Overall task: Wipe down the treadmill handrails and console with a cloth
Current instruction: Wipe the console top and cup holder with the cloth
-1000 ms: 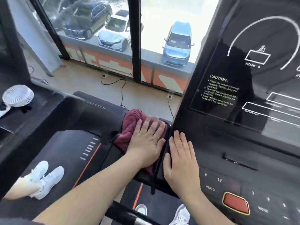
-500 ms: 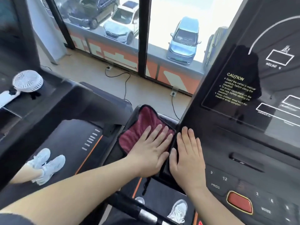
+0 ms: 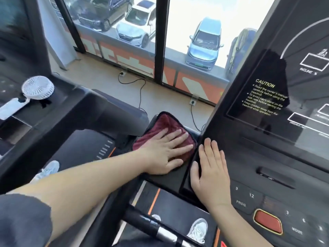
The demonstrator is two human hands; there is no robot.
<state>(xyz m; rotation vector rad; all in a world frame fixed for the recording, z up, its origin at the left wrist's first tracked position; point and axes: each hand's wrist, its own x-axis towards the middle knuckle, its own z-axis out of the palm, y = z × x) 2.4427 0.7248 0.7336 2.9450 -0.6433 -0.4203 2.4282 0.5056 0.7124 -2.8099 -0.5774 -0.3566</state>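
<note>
**Head view, left edge of the treadmill console.** Your left hand [image 3: 165, 152] lies flat on the maroon cloth [image 3: 166, 123], with the fingers straight, spread and pointing toward 2 o'clock. It presses the cloth rather than grasping it. The cloth rests on the black side ledge [image 3: 174, 179] just left of the console, and its far end reaches the ledge's rounded rim at 12 o'clock of your hand.

Your right hand [image 3: 210, 170] sits just beside the left, at its 3 o'clock. It is released and flat, fingers straight and together, with the palm on the sloped left border of the console [image 3: 267, 157]. It holds nothing.

- **5 o'clock of the right hand:** keys marked 9, 12 and PROG, then a red button [image 3: 268, 221].
- **1 o'clock of the right hand:** the dark display with its CAUTION notice [image 3: 265, 97].
- **6 o'clock of the frame:** a handrail bar [image 3: 160, 230], with a white shoe [image 3: 198, 229] on the belt beside it.
- **9 o'clock of the frame:** a white handheld fan [image 3: 37, 89] on the neighbouring machine.
</note>
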